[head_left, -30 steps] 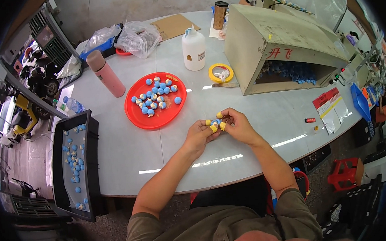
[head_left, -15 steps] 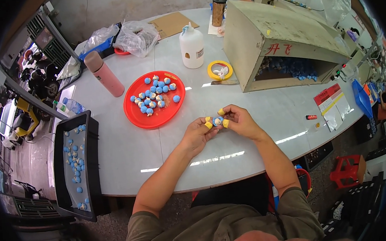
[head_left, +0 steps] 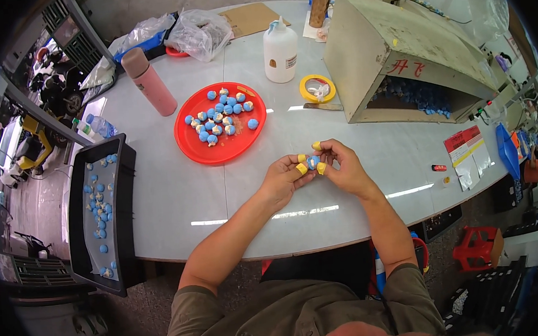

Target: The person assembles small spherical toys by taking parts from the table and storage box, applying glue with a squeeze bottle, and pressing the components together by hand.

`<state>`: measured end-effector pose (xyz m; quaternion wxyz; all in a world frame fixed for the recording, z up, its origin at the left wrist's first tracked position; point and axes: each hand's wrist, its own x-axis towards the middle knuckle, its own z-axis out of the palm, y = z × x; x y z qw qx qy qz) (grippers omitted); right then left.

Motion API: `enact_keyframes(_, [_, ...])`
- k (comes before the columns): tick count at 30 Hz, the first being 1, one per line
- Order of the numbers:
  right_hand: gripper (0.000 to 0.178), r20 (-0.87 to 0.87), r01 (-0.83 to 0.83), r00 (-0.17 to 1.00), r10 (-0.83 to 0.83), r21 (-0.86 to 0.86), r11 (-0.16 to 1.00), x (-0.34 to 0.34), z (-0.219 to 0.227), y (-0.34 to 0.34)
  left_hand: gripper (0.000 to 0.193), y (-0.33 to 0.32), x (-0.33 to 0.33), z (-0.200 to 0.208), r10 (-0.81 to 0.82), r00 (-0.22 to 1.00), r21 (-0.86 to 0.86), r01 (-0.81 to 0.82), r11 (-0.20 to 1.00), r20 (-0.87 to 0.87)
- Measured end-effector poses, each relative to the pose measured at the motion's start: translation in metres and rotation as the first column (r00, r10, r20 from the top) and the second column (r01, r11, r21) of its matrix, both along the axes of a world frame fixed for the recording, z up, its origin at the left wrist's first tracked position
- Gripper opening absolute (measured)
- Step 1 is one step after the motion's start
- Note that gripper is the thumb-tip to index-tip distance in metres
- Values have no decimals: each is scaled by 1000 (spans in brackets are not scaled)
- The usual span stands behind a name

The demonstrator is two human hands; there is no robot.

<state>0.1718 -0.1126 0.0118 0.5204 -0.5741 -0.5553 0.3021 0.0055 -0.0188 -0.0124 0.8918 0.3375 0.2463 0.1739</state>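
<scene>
Blue ball (head_left: 312, 162), small and round, sat pinched between the yellow-taped fingertips of the left hand (head_left: 284, 178) and the right hand (head_left: 342, 168), just above the white table (head_left: 366, 143) in front of the person. Both hands grasped it together. About twenty more blue pieces lay on the red plate (head_left: 194, 147) beyond, seemingly waiting their turn. More were spread across the black tray (head_left: 74, 198) at the table's left edge, so the work looked roughly midway.

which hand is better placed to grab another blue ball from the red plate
Left, probably. The left hand sits on the same side as the red plate, nearer the blue balls. The right hand lies farther away and would have to cross over. Both now pinch one small blue ball.
</scene>
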Motion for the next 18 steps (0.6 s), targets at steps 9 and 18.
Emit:
enact_keyframes(9, [43, 295, -57, 954, 46, 29, 998, -5, 20, -5, 22, -5, -1, -4, 19, 1000, 129, -17, 991, -11])
enact_keyframes(18, [45, 272, -23, 962, 29, -24, 999, -7, 22, -5, 22, -6, -1, -3, 13, 999, 138, -6, 990, -45])
